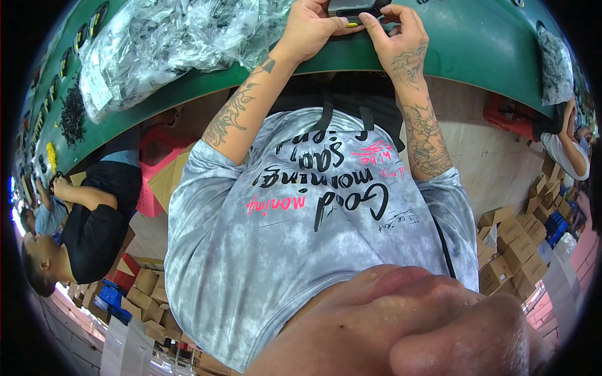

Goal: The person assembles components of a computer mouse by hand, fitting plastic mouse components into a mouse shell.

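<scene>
At the top edge, above the green table [464,53], I hold a small boxy black-and-grey device [352,9] with a yellow strip on its near side. My left hand [315,26] grips its left end, the thumb pressed along the near edge. On the other end, my right hand [397,30] is closed with its thumb against the near side and fingers curled round the corner. The device's far part is cut off by the frame, so its exact kind does not show. A big heap of clear plastic bags [182,37] lies just left of my left forearm.
Black small parts [73,113] and yellow pieces [51,155] lie along the table's left side. Another plastic bag [555,66] lies at the right end. Co-workers sit at both sides, near a red stool [148,203] and stacked cardboard boxes [517,247].
</scene>
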`<state>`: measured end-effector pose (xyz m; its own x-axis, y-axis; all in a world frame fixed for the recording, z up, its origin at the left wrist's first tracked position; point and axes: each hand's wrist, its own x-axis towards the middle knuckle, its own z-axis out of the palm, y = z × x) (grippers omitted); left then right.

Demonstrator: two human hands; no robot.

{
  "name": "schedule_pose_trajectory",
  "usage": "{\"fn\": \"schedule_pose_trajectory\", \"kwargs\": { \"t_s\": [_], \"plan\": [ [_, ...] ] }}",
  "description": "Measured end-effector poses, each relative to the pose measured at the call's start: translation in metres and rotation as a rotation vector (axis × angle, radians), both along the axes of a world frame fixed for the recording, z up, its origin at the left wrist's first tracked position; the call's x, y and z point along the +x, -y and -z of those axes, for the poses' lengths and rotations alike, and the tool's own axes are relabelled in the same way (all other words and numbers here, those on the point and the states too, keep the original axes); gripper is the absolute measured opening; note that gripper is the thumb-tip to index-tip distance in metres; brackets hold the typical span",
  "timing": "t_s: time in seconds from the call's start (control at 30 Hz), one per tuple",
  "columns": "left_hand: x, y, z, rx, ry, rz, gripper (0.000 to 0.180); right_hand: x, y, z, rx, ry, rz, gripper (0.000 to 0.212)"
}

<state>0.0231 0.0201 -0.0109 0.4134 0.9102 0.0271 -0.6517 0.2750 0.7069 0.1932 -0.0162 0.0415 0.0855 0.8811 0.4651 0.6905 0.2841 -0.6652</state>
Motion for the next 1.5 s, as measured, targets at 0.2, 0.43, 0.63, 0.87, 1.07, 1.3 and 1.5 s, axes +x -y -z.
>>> {"fn": "schedule_pose_trajectory", "kwargs": {
  "t_s": [0.2,0.43,0.63,0.87,1.07,1.3,1.5],
  "plan": [
    [-0.005,-0.001,0.001,0.049,-0.066,0.029,0.054,0.004,-0.001,-0.006,-0.064,-0.002,-0.027,0.032],
    [-0.004,0.000,-0.006,-0.022,-0.116,0.035,0.055,0.013,-0.004,-0.003,-0.068,0.040,-0.058,0.028],
    [0.001,0.002,-0.002,0.032,-0.137,-0.020,0.054,0.016,-0.005,-0.014,-0.113,0.025,-0.088,0.026],
    [0.003,0.006,-0.007,0.150,-0.195,-0.046,0.047,0.007,-0.001,-0.021,-0.148,-0.160,-0.004,0.029],
    [0.008,0.012,0.008,0.211,-0.154,-0.111,0.042,-0.007,0.001,-0.012,-0.215,-0.465,0.058,0.033],
    [0.003,0.011,-0.012,0.238,-0.377,-0.113,0.041,0.016,-0.009,-0.012,-0.472,-0.637,-0.142,0.030],
    [0.001,0.010,-0.008,0.184,-0.355,-0.060,0.040,0.024,-0.008,-0.024,-0.549,-0.540,-0.157,0.029]
  ]
}}
